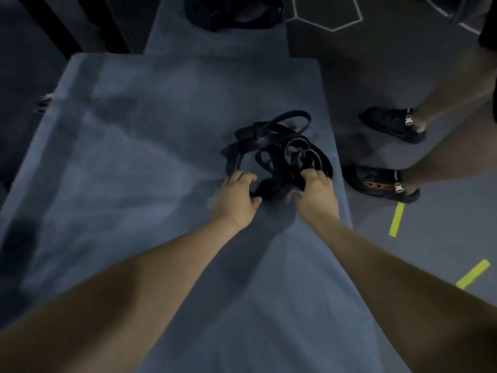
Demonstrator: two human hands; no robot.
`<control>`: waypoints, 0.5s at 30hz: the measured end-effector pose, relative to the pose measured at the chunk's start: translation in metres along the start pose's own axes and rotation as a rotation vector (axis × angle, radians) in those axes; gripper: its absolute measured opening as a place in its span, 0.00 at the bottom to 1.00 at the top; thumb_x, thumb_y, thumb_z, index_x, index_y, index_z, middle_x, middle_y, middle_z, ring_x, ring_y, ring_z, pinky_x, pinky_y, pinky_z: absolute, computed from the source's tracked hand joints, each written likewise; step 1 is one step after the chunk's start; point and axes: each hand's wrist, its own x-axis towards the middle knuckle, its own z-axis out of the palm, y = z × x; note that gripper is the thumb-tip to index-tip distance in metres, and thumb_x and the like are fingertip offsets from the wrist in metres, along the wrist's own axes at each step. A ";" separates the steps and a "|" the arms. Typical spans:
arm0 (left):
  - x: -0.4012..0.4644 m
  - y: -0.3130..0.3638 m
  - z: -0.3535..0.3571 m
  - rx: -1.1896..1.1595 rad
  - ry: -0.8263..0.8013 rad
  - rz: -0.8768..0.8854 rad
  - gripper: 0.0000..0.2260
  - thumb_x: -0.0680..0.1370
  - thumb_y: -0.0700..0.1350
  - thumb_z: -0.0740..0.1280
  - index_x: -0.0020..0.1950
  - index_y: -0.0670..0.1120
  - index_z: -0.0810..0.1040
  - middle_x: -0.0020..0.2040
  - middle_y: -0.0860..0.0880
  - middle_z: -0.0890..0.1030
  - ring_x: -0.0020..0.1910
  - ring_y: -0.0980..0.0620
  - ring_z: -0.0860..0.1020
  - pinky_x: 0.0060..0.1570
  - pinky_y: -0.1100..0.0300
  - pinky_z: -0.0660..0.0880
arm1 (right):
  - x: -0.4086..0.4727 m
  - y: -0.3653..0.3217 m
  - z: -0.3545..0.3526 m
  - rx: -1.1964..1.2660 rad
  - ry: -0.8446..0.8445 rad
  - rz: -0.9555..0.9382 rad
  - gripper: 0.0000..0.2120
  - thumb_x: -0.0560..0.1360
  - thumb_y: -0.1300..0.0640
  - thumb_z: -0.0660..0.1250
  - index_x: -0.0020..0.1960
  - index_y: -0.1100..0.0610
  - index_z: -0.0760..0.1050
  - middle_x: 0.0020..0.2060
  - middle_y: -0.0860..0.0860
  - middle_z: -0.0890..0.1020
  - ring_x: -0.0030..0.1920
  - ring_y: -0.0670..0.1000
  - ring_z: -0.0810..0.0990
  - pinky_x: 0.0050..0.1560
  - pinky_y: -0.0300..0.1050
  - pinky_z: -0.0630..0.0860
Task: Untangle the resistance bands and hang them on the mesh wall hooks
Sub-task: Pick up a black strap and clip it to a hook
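A tangled heap of black resistance bands (277, 146) lies on a grey padded surface (150, 157), near its right edge. My left hand (236, 197) is at the heap's near left side, fingers curled round a band loop. My right hand (317, 192) is at the near right side, fingers curled into the loops there. No mesh wall or hooks are in view.
Another person's legs in black sandals (392, 125) stand on the dark floor just right of the surface. Yellow tape strips (396, 219) mark the floor. A dark bundle (234, 12) lies on a second grey pad at the far end.
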 end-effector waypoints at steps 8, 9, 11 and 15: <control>0.008 -0.019 0.022 0.275 -0.010 0.117 0.14 0.78 0.48 0.63 0.63 0.51 0.73 0.60 0.52 0.73 0.65 0.51 0.67 0.65 0.60 0.58 | 0.010 0.011 0.019 -0.060 0.066 -0.028 0.12 0.75 0.61 0.65 0.58 0.60 0.72 0.57 0.57 0.77 0.60 0.59 0.73 0.63 0.52 0.68; 0.004 -0.021 0.018 0.274 -0.004 0.120 0.12 0.78 0.48 0.62 0.61 0.51 0.75 0.58 0.52 0.74 0.63 0.51 0.68 0.63 0.61 0.58 | 0.007 0.010 0.017 -0.066 0.053 -0.029 0.06 0.75 0.61 0.65 0.51 0.59 0.72 0.52 0.57 0.79 0.57 0.60 0.75 0.58 0.52 0.70; -0.005 -0.020 0.005 0.243 -0.004 0.109 0.11 0.78 0.49 0.62 0.59 0.50 0.77 0.56 0.52 0.76 0.61 0.51 0.69 0.62 0.62 0.59 | 0.000 0.005 0.010 -0.060 0.018 -0.047 0.06 0.76 0.61 0.64 0.42 0.57 0.67 0.46 0.58 0.80 0.50 0.60 0.78 0.51 0.49 0.70; -0.021 -0.013 -0.030 0.165 0.000 0.052 0.11 0.78 0.49 0.62 0.59 0.49 0.77 0.56 0.51 0.76 0.60 0.50 0.70 0.61 0.59 0.63 | -0.019 -0.010 -0.014 0.044 -0.036 -0.101 0.05 0.77 0.63 0.61 0.52 0.61 0.74 0.46 0.55 0.78 0.49 0.56 0.77 0.46 0.47 0.73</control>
